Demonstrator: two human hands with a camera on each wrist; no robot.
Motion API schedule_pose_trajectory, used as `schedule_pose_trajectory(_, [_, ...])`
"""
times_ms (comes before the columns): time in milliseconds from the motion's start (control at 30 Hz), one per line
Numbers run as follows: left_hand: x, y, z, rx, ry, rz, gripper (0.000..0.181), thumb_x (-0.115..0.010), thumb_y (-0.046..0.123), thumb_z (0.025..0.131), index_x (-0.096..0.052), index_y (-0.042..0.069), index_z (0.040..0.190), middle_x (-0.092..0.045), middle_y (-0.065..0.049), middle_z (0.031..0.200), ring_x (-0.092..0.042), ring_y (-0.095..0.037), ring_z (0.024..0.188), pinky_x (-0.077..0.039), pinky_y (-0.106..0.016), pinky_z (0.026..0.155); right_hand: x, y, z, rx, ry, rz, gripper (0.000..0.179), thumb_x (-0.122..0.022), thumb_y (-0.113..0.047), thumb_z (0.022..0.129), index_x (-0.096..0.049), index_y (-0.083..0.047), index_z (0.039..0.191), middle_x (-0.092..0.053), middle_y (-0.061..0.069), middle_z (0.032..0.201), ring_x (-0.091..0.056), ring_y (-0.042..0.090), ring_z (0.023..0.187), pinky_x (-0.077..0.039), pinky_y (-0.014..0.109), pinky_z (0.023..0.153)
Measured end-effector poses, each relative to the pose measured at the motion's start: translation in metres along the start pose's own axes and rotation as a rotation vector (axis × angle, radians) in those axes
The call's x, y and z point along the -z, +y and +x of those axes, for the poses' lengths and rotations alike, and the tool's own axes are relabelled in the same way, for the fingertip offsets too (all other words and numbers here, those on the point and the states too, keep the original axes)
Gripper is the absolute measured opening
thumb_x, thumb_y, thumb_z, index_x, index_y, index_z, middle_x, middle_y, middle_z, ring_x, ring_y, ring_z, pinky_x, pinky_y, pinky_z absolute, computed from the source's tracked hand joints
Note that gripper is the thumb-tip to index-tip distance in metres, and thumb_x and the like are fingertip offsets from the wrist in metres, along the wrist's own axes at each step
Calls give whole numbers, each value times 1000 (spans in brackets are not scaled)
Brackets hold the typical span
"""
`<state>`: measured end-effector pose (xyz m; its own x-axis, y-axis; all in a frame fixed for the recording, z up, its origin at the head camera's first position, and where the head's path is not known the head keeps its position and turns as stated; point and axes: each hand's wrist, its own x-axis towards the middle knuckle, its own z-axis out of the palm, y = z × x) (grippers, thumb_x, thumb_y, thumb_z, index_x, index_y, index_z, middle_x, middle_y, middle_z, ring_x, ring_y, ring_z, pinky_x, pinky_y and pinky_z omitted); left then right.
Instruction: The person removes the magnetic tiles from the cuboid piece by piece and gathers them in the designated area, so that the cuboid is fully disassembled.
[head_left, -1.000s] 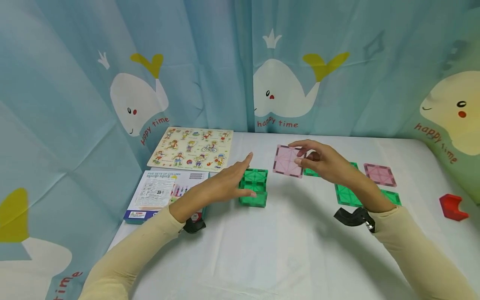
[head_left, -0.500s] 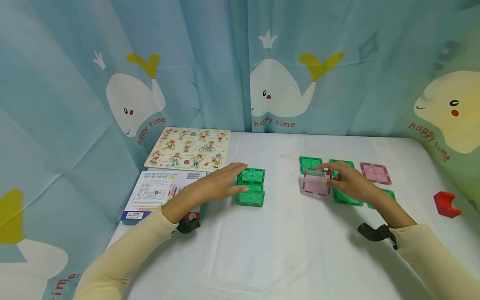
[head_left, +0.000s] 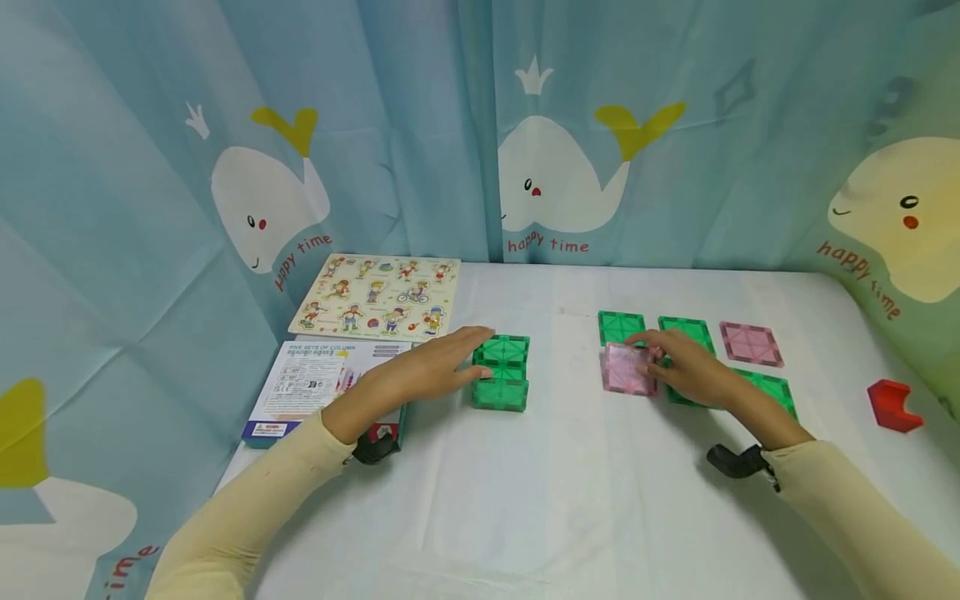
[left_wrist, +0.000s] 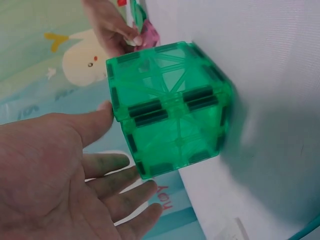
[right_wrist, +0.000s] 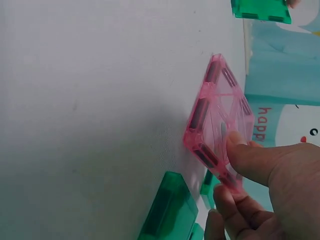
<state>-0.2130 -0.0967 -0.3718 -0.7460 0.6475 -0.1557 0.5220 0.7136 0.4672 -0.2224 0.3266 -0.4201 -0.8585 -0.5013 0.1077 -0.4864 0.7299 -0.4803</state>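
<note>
Left hand [head_left: 429, 367] spread beside green box [head_left: 501, 395], mid-frame; right hand [head_left: 692, 365] pinches pink tile [head_left: 624, 372], centre-right; likely magnetic green tile [head_left: 621, 326] could snag it.

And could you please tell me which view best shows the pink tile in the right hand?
The right wrist view: the pink tile appears largest there, face and edges distinct. The head view shows it smaller; the left wrist view only catches part of it beyond the green structure.
</note>
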Motion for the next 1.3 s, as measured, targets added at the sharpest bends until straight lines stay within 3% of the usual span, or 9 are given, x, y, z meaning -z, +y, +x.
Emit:
schedule_pose_trajectory(267, [-1, -3, 0, -58, -3, 21, 63, -51, 28, 114, -27, 4, 167, -27, -14, 173, -25, -25, 161, -25, -43, 130, -4, 3, 8, -22, -74, 11, 39, -69, -5, 102, -63, -1, 140, -62, 12, 107, -53, 28, 100, -47, 43, 81])
schedule_pose_trajectory(400, [-1, -2, -1, -61, -8, 21, 63, -50, 28, 114, -26, 3, 167, -24, -16, 174, -23, -26, 162, -25, -43, 130, -6, 3, 6, -24, -79, -3, 39, -69, -1, 101, -64, -1, 139, -62, 22, 121, -57, 34, 109, -50, 45, 81])
schedule_pose_trajectory(600, [0, -1, -3, -49, -9, 26, 64, -49, 29, 114, -25, 4, 168, -24, -15, 174, -24, -27, 162, -26, -44, 129, -7, 0, 6, -35, -90, -20, 41, -67, 6, 99, -64, -1, 139, -59, 24, 119, -54, 30, 101, -46, 34, 70])
schedule_pose_trajectory(767, [-1, -2, -2, -47, -23, 24, 63, -47, 30, 115, -24, 4, 168, -22, -16, 175, -21, -27, 162, -24, -44, 130, -6, -8, 8, -12, -62, -92, 45, -70, 6, 96, -65, -3, 140, -61, 25, 120, -56, 32, 102, -47, 35, 70])
schedule_pose_trajectory(900, [-1, -2, -1, -49, -27, 18, 63, -46, 30, 115, -24, 4, 168, -21, -16, 175, -21, -26, 162, -25, -44, 130, -6, -26, 12, 20, -5, -118, 46, -72, 0, 98, -63, -4, 142, -62, 22, 120, -59, 30, 101, -50, 38, 73])
schedule_pose_trajectory(1067, [-2, -2, -2, -44, -25, 30, 63, -46, 31, 115, -24, 5, 168, -20, -14, 176, -21, -26, 163, -24, -44, 130, -14, -68, 26, 80, 9, -13, 42, -69, -13, 104, -59, -7, 145, -66, 16, 125, -67, 26, 102, -59, 49, 83])
schedule_pose_trajectory(1200, [-2, -2, -3, -31, -25, 38, 63, -46, 32, 115, -23, 8, 169, -17, -10, 177, -23, -26, 161, -25, -45, 129, -31, -104, 35, 194, -20, 36, 40, -66, -20, 107, -58, -12, 146, -69, 7, 122, -67, 18, 101, -61, 45, 84])
schedule_pose_trajectory(1300, [-2, -1, -3, -26, -27, 42, 63, -45, 33, 115, -22, 10, 169, -16, -8, 177, -28, -28, 160, -29, -47, 128, -49, -123, 39, 339, -11, -28, 44, -71, -20, 104, -60, -13, 146, -68, 4, 123, -67, 17, 106, -61, 38, 87])
